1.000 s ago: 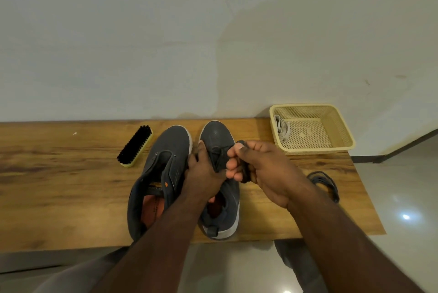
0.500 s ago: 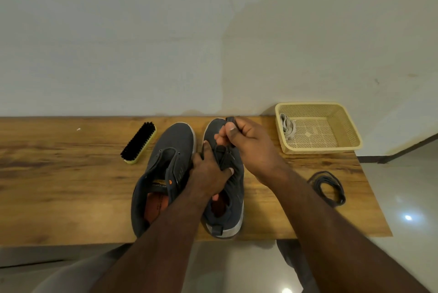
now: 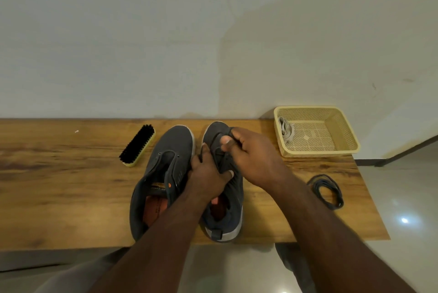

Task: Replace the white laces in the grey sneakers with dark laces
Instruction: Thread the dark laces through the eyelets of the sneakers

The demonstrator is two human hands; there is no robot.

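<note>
- Left hand (image 3: 208, 174) grips the right sneaker (image 3: 224, 188) at its throat, bracing it.
- Right hand (image 3: 251, 155), fingers pinching the dark lace (image 3: 214, 137), should draw toward twelve o'clock evenly, keeping it flat.

No text, brand, number or sign can be read. The left sneaker (image 3: 163, 174), at centre frame, carries a small yellowish mark on its tongue label and darker print on its orange insole, both too small and blurred to make out. A faint pale patch on the basket (image 3: 341, 126) floor at upper right shows no legible writing.
</note>
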